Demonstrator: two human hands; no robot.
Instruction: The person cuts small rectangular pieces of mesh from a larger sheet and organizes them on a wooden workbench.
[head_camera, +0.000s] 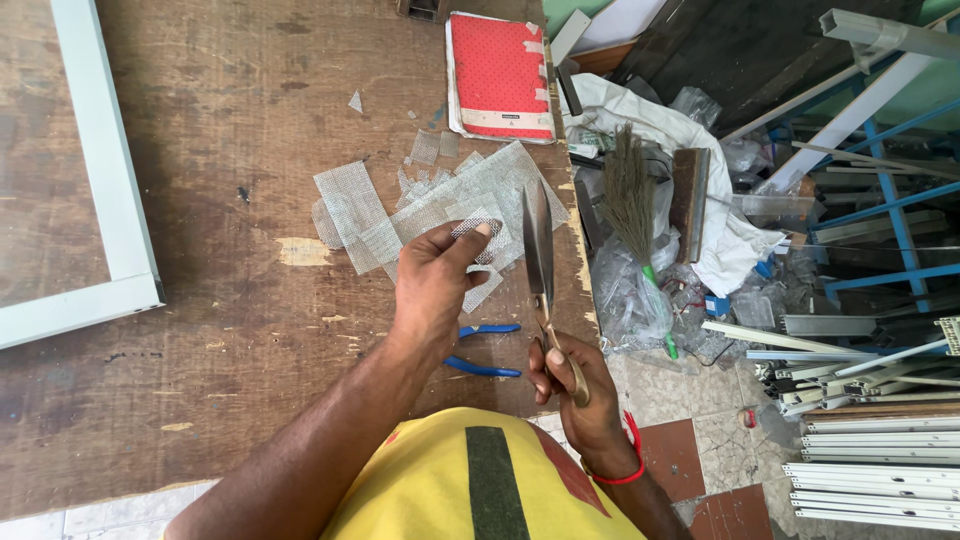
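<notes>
Left hand (432, 285) pinches a small piece of grey mesh (478, 230) between thumb and fingers, above the mesh offcuts (400, 215) near the wooden workbench's (200, 150) right edge. Right hand (572, 385), fingers closed on the handles, holds scissors (538, 250) upright, blades together.

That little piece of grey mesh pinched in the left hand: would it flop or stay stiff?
Probably floppy and very light: the mesh piece is thin, open weave, held by the left hand fingertips alone. Its edges would likely fray or snag, judging by the small mesh scraps on the wooden table.
</notes>
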